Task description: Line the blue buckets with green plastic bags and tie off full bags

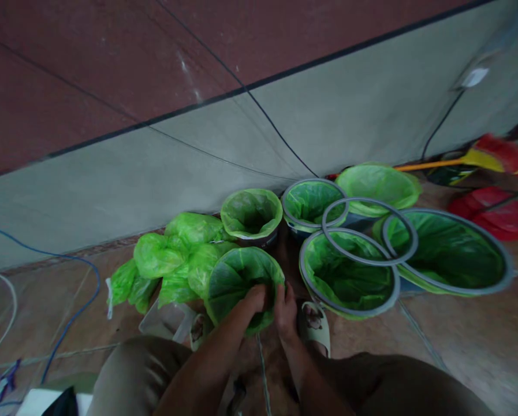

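Between my feet stands a trash bin lined with a green garbage bag (230,286). My left hand (256,299) reaches inside its mouth, fingers curled against the bag at the right-hand wall and partly hidden. My right hand (286,309) grips the bag's edge from outside on that same side, close to the left hand. Left of this bin lies a heap of bunched green garbage bags (178,254). Behind it is another lined bin (252,214) with its bag folded over the rim.
To the right stand several lined bins with grey rim rings, including a near one (349,277) and a large one (458,251). A loose grey ring (370,231) rests across them. A clear plastic container (166,318), a blue cable (74,318) and a red dustpan (496,214) lie around.
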Demonstrator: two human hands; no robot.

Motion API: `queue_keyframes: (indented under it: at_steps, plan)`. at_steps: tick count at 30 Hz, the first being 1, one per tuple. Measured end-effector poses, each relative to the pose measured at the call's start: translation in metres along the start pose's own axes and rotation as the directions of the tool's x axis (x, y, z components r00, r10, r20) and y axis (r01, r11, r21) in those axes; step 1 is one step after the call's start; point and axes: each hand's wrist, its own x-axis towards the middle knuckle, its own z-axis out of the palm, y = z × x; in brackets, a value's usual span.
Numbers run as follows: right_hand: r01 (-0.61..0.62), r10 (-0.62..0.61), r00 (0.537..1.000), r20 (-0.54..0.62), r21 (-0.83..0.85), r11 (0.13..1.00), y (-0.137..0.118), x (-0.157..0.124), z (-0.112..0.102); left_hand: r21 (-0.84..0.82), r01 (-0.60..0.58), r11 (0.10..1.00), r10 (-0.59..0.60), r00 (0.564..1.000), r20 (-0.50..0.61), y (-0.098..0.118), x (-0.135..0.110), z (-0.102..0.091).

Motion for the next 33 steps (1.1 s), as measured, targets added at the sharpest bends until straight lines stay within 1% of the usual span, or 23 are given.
queue_keyframes:
  at_steps: [2,5,6,8,11,14,16,18,20,22,25,27,29,33]
  plan:
    - [-0.028,0.029,0.998,-0.049,0.017,0.999,-0.005,0.006,-0.005,0.107,-0.038,0.994,0.033,0.998,0.046,0.007,-0.001,-0.01]
    - [0.0,0.001,0.996,-0.089,0.018,1.0,-0.014,0.016,-0.009,0.226,-0.098,0.969,0.1,0.995,0.001,0.025,0.001,-0.014]
    - [0.014,-0.012,0.996,-0.092,0.013,1.0,-0.017,0.018,-0.009,0.278,-0.121,0.953,0.132,0.991,-0.021,0.033,0.001,-0.012]
    - [0.05,-0.049,0.996,-0.072,0.003,0.999,-0.02,0.019,-0.007,0.359,-0.159,0.92,0.177,0.984,-0.017,0.048,0.002,-0.004]
    - [0.095,-0.095,0.995,-0.002,-0.007,0.995,-0.022,0.015,-0.003,0.44,-0.172,0.881,0.18,0.983,0.024,0.062,0.003,0.009]
    - [0.106,-0.105,0.994,0.03,-0.038,0.994,-0.023,0.01,0.001,0.431,-0.181,0.884,0.178,0.983,0.047,0.059,0.007,0.014]
    - [0.118,-0.117,0.993,0.015,-0.051,0.992,-0.023,0.008,0.003,0.331,-0.177,0.927,0.163,0.984,0.071,0.049,0.011,0.012]
    - [0.131,-0.132,0.991,-0.006,-0.054,0.99,-0.022,0.007,0.004,0.196,-0.124,0.973,0.105,0.989,0.101,0.038,0.014,0.011]
    - [0.141,-0.142,0.99,-0.018,-0.051,0.989,-0.02,0.007,0.004,0.119,-0.045,0.992,0.03,0.992,0.122,0.029,0.015,0.01]
    - [0.134,-0.136,0.99,-0.025,-0.054,0.989,-0.017,0.008,0.004,0.116,0.006,0.993,-0.02,0.992,0.123,0.023,0.014,0.012]
    - [0.116,-0.12,0.992,-0.044,-0.078,0.99,-0.017,0.01,0.002,0.153,0.025,0.988,-0.043,0.993,0.111,0.023,0.012,0.012]
    - [0.134,-0.143,0.987,-0.079,-0.107,0.985,-0.021,0.013,0.002,0.187,0.024,0.982,-0.041,0.995,0.086,0.026,0.012,0.008]
    - [0.183,-0.199,0.973,-0.117,-0.134,0.974,-0.03,0.017,0.002,0.221,0.02,0.975,-0.029,0.999,0.035,0.033,0.013,0.0]
    - [0.307,-0.331,0.934,-0.132,-0.174,0.936,-0.047,0.025,0.003,0.303,0.022,0.953,0.021,0.99,-0.138,0.051,0.02,-0.017]
